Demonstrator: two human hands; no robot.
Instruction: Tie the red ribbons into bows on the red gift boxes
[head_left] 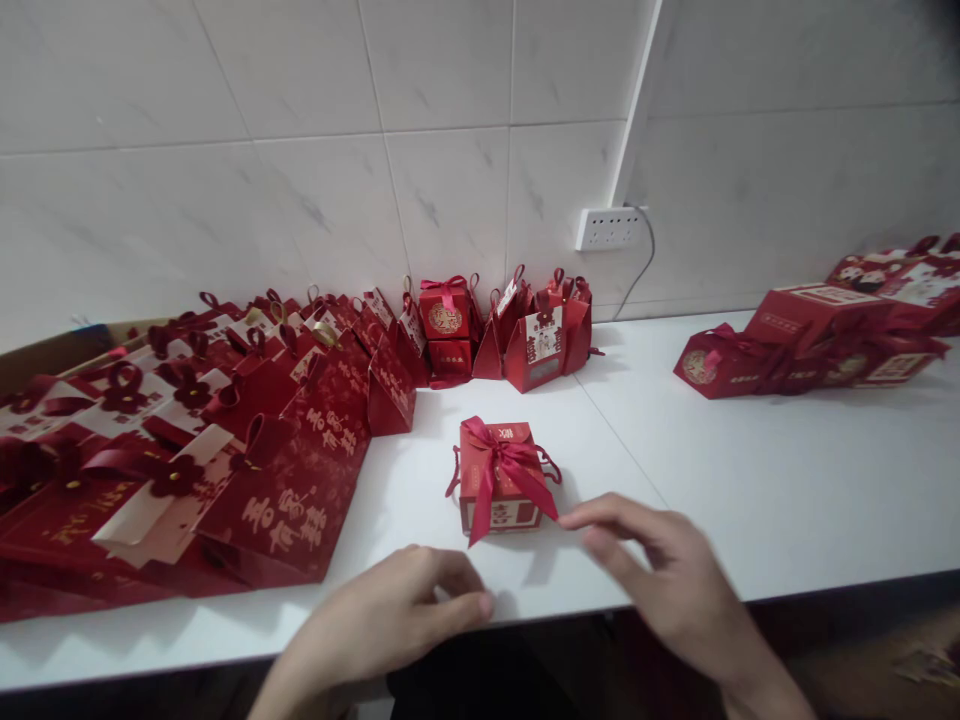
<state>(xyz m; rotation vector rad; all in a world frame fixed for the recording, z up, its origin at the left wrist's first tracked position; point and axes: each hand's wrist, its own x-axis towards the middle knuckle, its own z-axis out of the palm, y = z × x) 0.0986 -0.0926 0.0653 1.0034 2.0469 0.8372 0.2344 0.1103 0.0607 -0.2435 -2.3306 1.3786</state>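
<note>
A small red gift box (501,487) tied with a red ribbon bow stands on the white table (750,470), near the front edge. My right hand (660,575) reaches toward it from the right, fingertips touching the end of a ribbon tail at the box's lower right corner. My left hand (390,620) rests at the table's front edge, left of and below the box, fingers curled loosely with nothing in them.
Several flat red gift bags (285,500) lie piled on the left. Finished red boxes and bags (525,335) stand in a row against the tiled wall. More red boxes (810,340) lie at the right. A wall socket (607,228) has a cable plugged in.
</note>
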